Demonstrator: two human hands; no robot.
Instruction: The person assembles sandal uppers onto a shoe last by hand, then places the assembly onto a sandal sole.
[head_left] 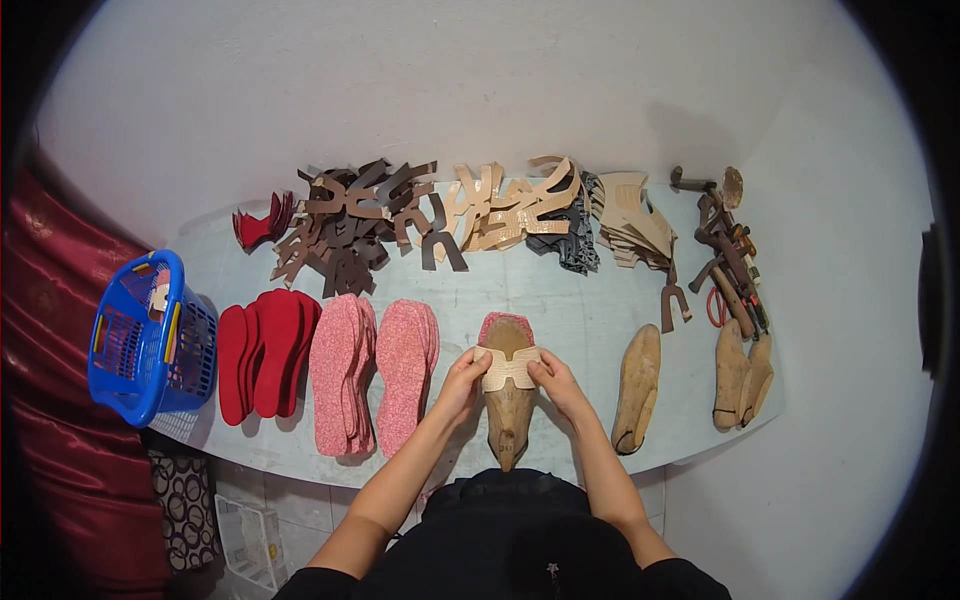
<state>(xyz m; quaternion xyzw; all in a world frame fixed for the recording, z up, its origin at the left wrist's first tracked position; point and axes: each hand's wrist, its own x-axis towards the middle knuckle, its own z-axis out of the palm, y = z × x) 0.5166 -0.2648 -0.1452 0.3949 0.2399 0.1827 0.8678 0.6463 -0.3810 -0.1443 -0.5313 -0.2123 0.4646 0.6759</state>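
Both the left hand (464,378) and right hand (556,380) pinch a tan upper piece (510,368) over the wooden last (510,415), near the table's (560,300) near edge.

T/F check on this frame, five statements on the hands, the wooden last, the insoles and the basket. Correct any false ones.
1. Both hands press a tan strap piece over the wooden last. True: the left hand and the right hand each hold one end.
2. The blue basket stands at the table's right end. False: it is at the left end.
3. Red insoles lie left of the pink insoles. True.
4. The last in hand has nothing on its sole. False: a pink insole shows at its far end.
5. Spare wooden lasts lie right of the hands. True.
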